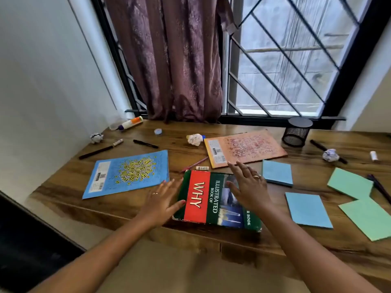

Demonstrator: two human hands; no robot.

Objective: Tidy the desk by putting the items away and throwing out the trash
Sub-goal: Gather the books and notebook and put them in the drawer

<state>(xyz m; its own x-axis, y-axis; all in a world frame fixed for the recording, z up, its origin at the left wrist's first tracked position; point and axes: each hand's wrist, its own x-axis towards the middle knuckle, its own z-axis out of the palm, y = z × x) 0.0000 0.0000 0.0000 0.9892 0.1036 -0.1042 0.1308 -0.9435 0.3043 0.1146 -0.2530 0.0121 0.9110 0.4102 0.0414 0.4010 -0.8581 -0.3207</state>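
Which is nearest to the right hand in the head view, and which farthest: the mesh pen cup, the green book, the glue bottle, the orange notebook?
1. green book, directly under the right hand.
2. orange notebook, just beyond that hand, farther back.
3. mesh pen cup, far back on the right.
4. glue bottle, far back on the left.

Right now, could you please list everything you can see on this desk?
Book: one, green and red, front centre of desk.
Notebooks: two, blue left, orange behind book.
Paper pads: four, two blue, two green, right.
Paper balls: three, white, back left, centre, right.
Pens: several, dark, scattered.
Pencil: one, pink, behind book.
Glue bottle: one, white, back left.
Mesh cup: one, black, back right.
Hands: two, fingers straight; left hand beside book, right hand over it.
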